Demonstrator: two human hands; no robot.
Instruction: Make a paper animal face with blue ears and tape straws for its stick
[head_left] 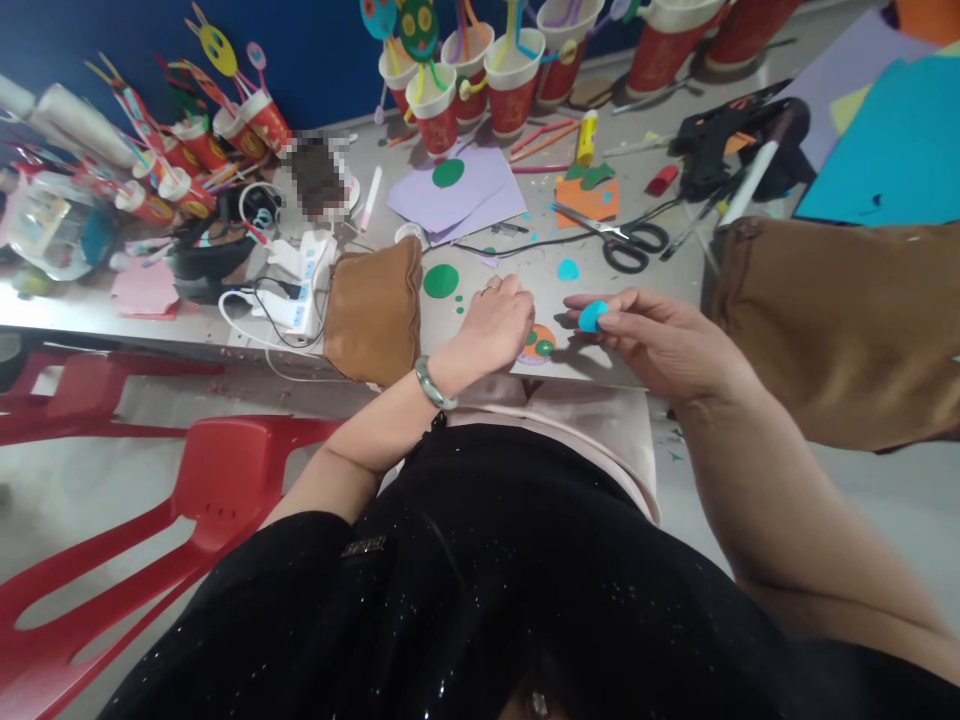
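Note:
Between the thumb and fingers of my right hand [652,335] is a small blue paper circle [592,317], held just above the table. My left hand [499,320] rests at the table with its fingers curled under; its fingertips are hidden, so what they hold, if anything, does not show. Right beside it lies an orange paper circle [541,338] with green ovals on it and a purple edge below. Another blue paper circle [568,270] lies farther back between the hands. A larger green paper circle [441,281] is left of my left hand, with small green dots near it.
Black-handled scissors [626,243] lie behind my right hand, near a glue stick [587,138] and a black glue gun [712,140]. Decorated red paper cups [510,95] line the back. A power strip [306,285] and brown leather-like pieces [375,310] flank the work spot.

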